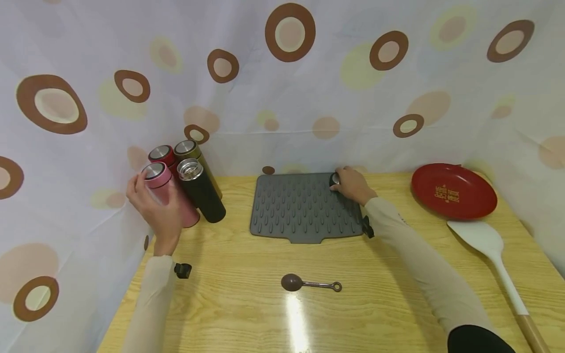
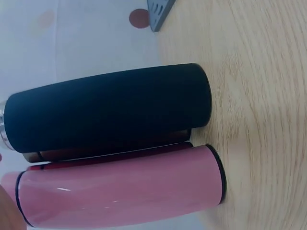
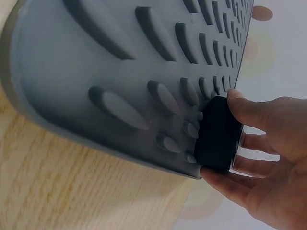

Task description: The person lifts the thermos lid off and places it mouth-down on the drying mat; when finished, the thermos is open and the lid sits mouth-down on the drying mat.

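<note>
Fingers half-curled, left hand [image 1: 161, 211] grips one pink cylindrical flask [image 2: 122, 189], right hand [image 1: 354, 185] one round black lid [image 3: 218, 134]; beside the former, one red flask [image 1: 161, 154], one gold flask [image 1: 206, 169], one uncapped black flask [image 1: 203, 192], contents unseen.

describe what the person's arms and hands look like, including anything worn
The left hand and right hand wear no gloves. The left sleeve and right sleeve are long and beige. A small black device shows at the left wrist, another at the right. Black material covers the right arm farther up.
</note>
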`<state>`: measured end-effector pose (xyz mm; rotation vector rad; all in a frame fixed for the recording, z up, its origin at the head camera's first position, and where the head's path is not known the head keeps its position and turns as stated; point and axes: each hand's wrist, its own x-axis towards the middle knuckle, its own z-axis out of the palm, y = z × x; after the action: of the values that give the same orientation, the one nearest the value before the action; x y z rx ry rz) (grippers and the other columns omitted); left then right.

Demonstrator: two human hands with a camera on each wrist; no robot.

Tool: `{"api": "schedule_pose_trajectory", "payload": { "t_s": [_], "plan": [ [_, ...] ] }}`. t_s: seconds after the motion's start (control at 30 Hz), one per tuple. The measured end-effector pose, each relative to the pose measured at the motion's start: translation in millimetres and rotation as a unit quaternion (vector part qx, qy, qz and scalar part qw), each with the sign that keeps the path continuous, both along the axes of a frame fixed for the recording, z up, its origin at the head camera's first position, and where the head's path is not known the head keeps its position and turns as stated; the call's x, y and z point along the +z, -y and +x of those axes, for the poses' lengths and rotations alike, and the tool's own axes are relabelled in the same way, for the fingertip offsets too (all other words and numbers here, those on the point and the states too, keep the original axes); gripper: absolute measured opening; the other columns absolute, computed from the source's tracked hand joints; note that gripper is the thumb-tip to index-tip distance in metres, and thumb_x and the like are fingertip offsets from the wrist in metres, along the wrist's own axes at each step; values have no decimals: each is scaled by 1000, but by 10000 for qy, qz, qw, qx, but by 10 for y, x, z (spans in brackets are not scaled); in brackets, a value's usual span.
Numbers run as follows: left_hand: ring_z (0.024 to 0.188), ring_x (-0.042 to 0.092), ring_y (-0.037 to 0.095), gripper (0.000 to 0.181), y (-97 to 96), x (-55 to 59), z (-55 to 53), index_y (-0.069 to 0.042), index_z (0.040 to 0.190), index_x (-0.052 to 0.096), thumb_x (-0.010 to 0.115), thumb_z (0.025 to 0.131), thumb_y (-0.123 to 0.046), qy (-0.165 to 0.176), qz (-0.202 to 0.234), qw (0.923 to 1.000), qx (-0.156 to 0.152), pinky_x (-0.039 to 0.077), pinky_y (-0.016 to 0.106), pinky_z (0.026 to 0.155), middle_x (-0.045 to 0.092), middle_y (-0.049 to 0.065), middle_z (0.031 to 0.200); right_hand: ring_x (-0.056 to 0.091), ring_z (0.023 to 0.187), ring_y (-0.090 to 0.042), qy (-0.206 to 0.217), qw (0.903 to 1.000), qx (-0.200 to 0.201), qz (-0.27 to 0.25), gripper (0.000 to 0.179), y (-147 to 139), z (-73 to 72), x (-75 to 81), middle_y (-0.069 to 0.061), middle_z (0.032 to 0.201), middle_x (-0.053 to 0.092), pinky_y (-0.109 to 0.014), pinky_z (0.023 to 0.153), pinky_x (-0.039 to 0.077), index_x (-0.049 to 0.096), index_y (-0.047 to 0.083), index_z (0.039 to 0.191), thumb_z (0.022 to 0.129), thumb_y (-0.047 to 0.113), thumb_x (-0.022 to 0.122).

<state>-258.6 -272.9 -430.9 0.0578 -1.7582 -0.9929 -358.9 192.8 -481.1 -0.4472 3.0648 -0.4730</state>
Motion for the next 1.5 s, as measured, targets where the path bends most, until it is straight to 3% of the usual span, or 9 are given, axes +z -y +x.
{"api": "schedule_pose_trajectory", "payload": {
  "t_s": [0.13,0.23,0.33,0.47,0.63,0.83,1.03,1.3,1.5],
  "plan": [
    [143,37,17,68,17,-9,-41,-4,149,48,81,92,-18,297,283,9991,-111,35,32,118,39,13,151,64,113,-45,-70,9999,-55,80,56,-18,-29,-9,-32,124,64,-56,96,54,55,-14,138,99,21,74],
    [143,37,19,75,-15,10,-38,-5,153,40,80,90,-10,557,702,9955,-321,37,33,114,36,14,154,65,113,-45,-171,9997,-64,168,57,-8,-41,-5,-32,125,65,-56,95,54,56,-12,140,98,21,75],
    [140,40,15,82,53,-85,-96,-10,157,34,81,89,-7,627,1059,9904,-627,38,30,111,38,9,155,64,113,-44,-252,9995,-46,196,58,19,-25,-5,-31,127,65,-56,94,55,56,-8,143,98,21,76],
    [128,49,10,87,199,-251,-196,-21,158,33,84,88,-11,597,1345,9844,-968,42,25,99,49,1,144,64,113,-44,-211,9997,34,137,56,13,-5,-12,-30,128,64,-57,92,55,57,-5,144,98,21,75],
    [125,52,15,85,239,-250,-186,-19,157,36,85,87,-14,908,1623,9759,-1139,45,27,92,50,4,141,61,119,-45,-136,9998,172,-18,54,-35,11,-8,-32,132,60,-57,98,53,56,-6,144,100,19,73],
    [130,49,15,80,262,-259,-149,-11,154,41,84,88,-19,1389,1644,9706,-1074,46,29,98,48,6,149,53,124,-48,-366,9981,497,34,50,-55,20,-24,-33,138,52,-58,104,47,56,-9,142,101,15,70],
    [125,49,15,84,288,-308,-150,-16,157,36,83,88,-20,1591,1487,9706,-1028,45,28,96,47,5,151,53,120,-48,-481,9960,749,113,49,-67,34,-16,-33,133,52,-58,104,46,59,-10,140,100,14,72],
    [127,49,19,83,348,-284,-146,-8,156,36,82,89,-20,1936,1017,9707,-994,39,30,104,52,11,146,58,115,-46,-380,9935,816,693,45,-3,19,83,-31,127,57,-56,102,49,61,-10,136,98,11,73],
    [128,50,21,82,370,-222,-102,-4,156,34,81,91,-22,2259,851,9646,-1060,39,31,105,51,12,146,65,103,-42,-809,9851,862,1251,36,105,28,45,-31,118,60,-49,90,58,65,-12,124,96,9,75]
  ]
}}
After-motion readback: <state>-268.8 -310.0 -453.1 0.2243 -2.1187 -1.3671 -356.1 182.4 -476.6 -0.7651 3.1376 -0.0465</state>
